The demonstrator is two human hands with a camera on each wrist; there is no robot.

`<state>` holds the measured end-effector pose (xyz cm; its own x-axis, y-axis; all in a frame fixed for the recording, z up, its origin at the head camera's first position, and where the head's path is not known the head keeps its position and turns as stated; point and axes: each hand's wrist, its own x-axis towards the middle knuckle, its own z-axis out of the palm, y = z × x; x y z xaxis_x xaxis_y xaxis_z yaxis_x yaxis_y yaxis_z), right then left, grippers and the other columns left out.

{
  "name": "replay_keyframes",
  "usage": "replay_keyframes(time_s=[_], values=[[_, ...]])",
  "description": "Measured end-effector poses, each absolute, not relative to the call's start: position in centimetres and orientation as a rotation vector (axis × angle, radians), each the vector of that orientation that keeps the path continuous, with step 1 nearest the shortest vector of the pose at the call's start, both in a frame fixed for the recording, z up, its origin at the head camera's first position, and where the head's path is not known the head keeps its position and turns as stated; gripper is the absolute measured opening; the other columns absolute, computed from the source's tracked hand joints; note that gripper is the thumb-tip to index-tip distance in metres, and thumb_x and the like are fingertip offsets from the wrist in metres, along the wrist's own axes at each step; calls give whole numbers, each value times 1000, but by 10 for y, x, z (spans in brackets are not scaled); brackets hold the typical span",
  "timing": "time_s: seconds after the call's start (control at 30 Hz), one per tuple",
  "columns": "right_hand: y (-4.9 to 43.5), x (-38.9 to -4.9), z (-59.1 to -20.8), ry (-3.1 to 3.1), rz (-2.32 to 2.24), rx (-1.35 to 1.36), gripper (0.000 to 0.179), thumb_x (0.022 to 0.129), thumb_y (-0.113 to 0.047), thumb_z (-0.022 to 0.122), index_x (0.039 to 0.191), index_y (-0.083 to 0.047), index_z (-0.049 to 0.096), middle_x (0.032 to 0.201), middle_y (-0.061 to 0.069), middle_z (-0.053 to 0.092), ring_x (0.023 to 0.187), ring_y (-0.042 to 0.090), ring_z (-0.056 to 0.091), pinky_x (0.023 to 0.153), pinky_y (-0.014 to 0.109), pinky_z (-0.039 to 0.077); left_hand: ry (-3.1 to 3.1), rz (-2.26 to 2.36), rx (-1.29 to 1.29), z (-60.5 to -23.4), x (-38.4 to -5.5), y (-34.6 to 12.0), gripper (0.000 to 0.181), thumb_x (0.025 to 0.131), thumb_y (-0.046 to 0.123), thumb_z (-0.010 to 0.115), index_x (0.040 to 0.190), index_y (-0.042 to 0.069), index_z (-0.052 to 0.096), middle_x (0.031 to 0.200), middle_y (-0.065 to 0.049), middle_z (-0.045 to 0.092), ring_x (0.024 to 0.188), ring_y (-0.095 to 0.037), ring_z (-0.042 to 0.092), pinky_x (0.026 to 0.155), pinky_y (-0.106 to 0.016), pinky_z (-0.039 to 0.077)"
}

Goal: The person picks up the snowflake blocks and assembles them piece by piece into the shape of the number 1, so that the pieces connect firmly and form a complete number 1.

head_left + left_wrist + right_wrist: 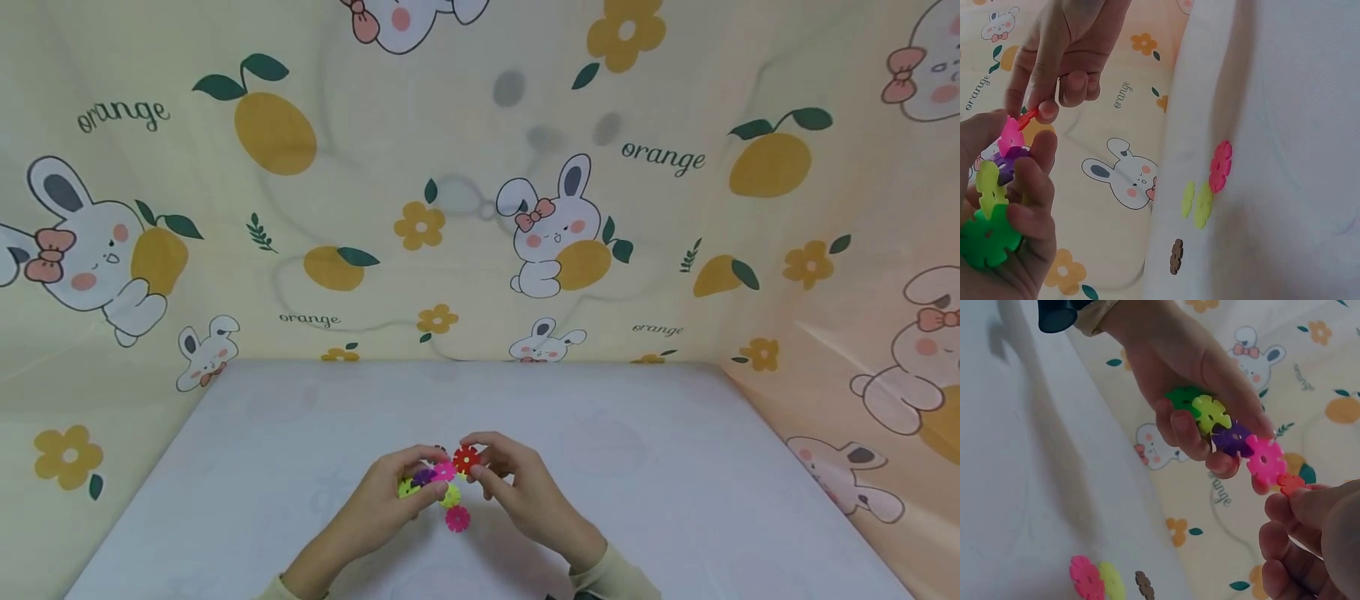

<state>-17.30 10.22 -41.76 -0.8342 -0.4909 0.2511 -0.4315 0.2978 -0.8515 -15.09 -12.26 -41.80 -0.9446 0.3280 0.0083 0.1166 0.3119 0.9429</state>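
Observation:
My left hand (386, 498) holds a joined row of notched, flower-shaped plastic discs. In the right wrist view the row runs from a green disc (1182, 400) in the palm through a yellow-green disc (1211, 414) and a purple disc (1230, 439) to a pink disc (1266, 460) at the fingertips. Between thumb and fingers, my right hand (527, 492) pinches a red disc (466, 460). Its edge meets the rim of the pink disc, at an angle to it. Both hands are close together above the white table.
On the table (660, 467) below the hands lie a loose deep-pink disc (1220, 166), two yellow discs (1204, 206) and a brown disc (1176, 256). A printed cloth (465, 275) with rabbits and oranges stands behind and along the sides.

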Motion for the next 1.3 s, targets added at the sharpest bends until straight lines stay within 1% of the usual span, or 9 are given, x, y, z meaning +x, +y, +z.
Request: replay_keyframes(time_s=[0.1,0.17,0.27,0.33,0.57,0.87,0.97,1.1,1.3], values=[[102,-172,-418,2509,-1575,-894,31,98,-15,66,129,-20,63,88,10,71,64,9,60,65,24,55,2373,1703,428,-419,-151,-123,41,94,33,72,127,9,65,115,-13,70,77,-21,63,62,-24,56],[101,-171,-418,2518,-1570,-905,30,98,-15,66,128,-19,63,88,10,72,65,6,60,65,24,55,2364,1710,439,-419,-152,-123,42,94,34,72,127,8,66,116,-16,70,77,-22,63,62,-24,56],[100,-170,-418,2530,-1569,-902,30,98,-17,66,127,-19,64,86,6,71,64,6,61,65,24,54,2357,1715,453,-420,-152,-124,43,93,34,72,126,7,66,111,-18,71,73,-24,63,61,-23,55],[100,-170,-418,2531,-1571,-887,29,98,-18,67,127,-19,65,85,4,71,64,7,62,66,24,54,2356,1715,462,-421,-151,-124,43,93,34,72,126,7,67,107,-18,72,71,-22,62,61,-23,55],[97,-168,-421,2512,-1609,-830,31,97,-22,67,127,-18,65,85,5,71,64,12,63,68,24,55,2310,1738,481,-422,-152,-126,40,96,31,69,127,4,65,94,-12,74,62,-9,55,61,-19,51],[94,-166,-421,2491,-1662,-848,30,97,-21,67,127,-16,65,84,6,71,63,22,65,66,25,55,2298,1746,482,-421,-151,-127,38,97,28,67,125,3,65,92,-12,74,60,-7,53,59,-19,49],[94,-167,-422,2485,-1669,-858,30,97,-21,67,127,-15,65,83,7,71,62,18,64,66,24,55,2301,1744,483,-421,-151,-126,37,98,27,67,124,3,65,91,-12,74,60,-6,53,59,-19,49],[94,-167,-423,2460,-1690,-850,30,97,-19,67,127,-15,65,83,8,71,62,7,62,66,25,55,2301,1750,487,-421,-150,-126,37,98,27,67,125,2,65,91,-13,74,60,-6,53,59,-19,49],[93,-166,-424,2440,-1680,-806,31,97,-18,67,128,-15,65,83,11,70,62,5,61,66,23,55,2313,1747,522,-420,-149,-126,34,98,23,67,123,1,66,89,-14,73,59,-4,51,58,-20,48]])
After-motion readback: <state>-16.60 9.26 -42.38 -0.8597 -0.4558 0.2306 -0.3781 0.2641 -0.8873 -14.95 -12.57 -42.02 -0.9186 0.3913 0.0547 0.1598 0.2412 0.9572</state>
